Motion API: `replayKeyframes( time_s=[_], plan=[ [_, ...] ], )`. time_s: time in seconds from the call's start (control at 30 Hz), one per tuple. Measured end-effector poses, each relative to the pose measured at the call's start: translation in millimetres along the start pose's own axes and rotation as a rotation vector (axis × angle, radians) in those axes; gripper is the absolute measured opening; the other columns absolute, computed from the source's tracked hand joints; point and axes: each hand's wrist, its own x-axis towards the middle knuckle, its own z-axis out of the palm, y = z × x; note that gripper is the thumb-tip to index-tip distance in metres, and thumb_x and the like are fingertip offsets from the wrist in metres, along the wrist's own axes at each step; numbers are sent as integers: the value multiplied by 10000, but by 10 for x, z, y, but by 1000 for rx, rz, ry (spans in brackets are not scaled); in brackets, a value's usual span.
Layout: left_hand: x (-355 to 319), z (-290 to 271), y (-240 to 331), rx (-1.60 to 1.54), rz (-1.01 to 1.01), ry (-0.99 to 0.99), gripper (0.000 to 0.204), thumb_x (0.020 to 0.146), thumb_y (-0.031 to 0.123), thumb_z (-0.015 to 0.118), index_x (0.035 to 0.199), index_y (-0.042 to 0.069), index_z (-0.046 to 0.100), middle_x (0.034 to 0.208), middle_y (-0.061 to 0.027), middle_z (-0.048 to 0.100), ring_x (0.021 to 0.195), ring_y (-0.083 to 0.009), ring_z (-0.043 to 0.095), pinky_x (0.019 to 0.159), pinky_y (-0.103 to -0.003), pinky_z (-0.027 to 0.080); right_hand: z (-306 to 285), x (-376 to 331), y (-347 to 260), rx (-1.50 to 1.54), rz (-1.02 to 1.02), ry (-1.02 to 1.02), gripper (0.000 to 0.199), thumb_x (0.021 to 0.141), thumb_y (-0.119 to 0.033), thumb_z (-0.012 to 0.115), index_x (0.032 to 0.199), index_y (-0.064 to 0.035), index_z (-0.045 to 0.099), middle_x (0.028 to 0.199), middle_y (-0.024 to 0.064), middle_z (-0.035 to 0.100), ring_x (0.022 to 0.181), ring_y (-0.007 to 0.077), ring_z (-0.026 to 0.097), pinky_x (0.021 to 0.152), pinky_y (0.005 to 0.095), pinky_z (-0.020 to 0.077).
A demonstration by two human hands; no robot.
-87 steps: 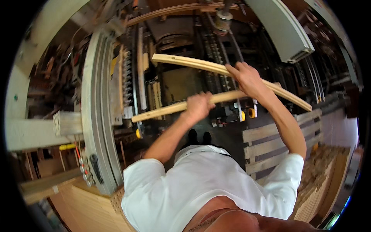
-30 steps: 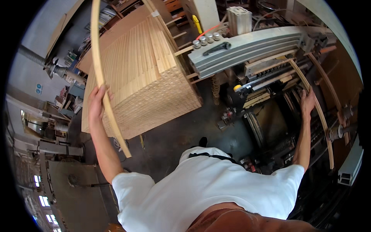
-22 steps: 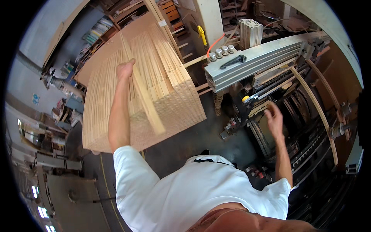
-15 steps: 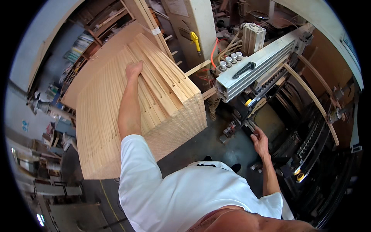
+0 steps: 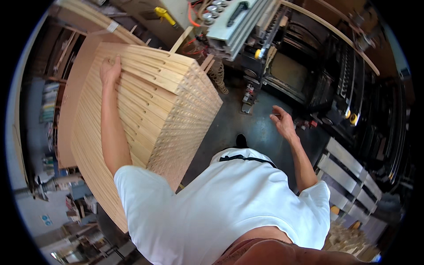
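Note:
A large stack of pale wooden slats (image 5: 132, 112) fills the left side, with small holes near the slats' ends and round marks across the end faces. My left hand (image 5: 110, 70) is on its upper layer, toward the far end, with fingers bent over a wooden slat (image 5: 137, 70). The fingertips are partly hidden among the slats. My right hand (image 5: 283, 124) is in the air over the floor, right of my body. Its fingers are apart and hold nothing. The black-framed machine (image 5: 287, 73) lies beyond that hand, not touching it.
A brown board (image 5: 73, 101) stands behind the stack. A yellow air gun (image 5: 165, 16) hangs at the back. The machine's grey metal beam (image 5: 232, 26) and a coiled hose (image 5: 217, 75) lie near the stack's right corner. A slatted pallet (image 5: 349, 168) sits at right.
The view has turned right, so the stack and machine appear farther left. My right hand has come away from the machine's edge and its fingers have spread. My left hand stays on the slats.

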Motion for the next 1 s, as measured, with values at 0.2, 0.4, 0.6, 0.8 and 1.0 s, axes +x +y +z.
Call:
replayKeyframes(
  time_s=[0.2,0.4,0.6,0.8,1.0],
  plan=[
    [-1232,-378,1497,-263,636,-197,437,929,288,658,1251,-3,606,1260,-172,604,1131,-257,591,951,-354,465,-61,-813,-10,68,9,153,430,886,-156,660,1279,-2,573,1226,218,626,1085,309,641,925,371,514],
    [-3444,-485,2484,-397,1287,-668,339,881,51,667,1206,-24,608,1151,-143,639,1072,-262,609,931,-343,472,-473,-2098,-243,-90,-212,421,395,867,-149,667,1236,-58,558,1171,154,596,1053,370,587,881,438,506],
    [-5397,604,2697,-483,1440,-1424,326,865,80,687,1164,-29,613,1056,-167,660,947,-252,656,831,-332,519,-1134,-3961,-700,-404,-186,1083,379,785,-102,735,1138,-48,608,1151,139,630,1037,328,626,865,422,523],
    [-6649,1121,2540,-496,1428,-1776,328,883,105,680,1172,-39,620,1025,-157,679,890,-223,671,791,-315,535,-1151,-6186,-879,-1176,702,1580,368,739,-77,756,1078,-30,619,1127,163,633,1060,335,609,911,438,491],
    [-7061,1347,2674,-311,1658,-1813,350,893,167,672,1164,-51,629,1009,-177,708,903,-231,695,790,-329,539,-379,-7107,-947,-1073,1231,1646,274,767,-60,730,1006,-53,599,1159,111,621,1111,322,572,957,419,436]
  ],
)
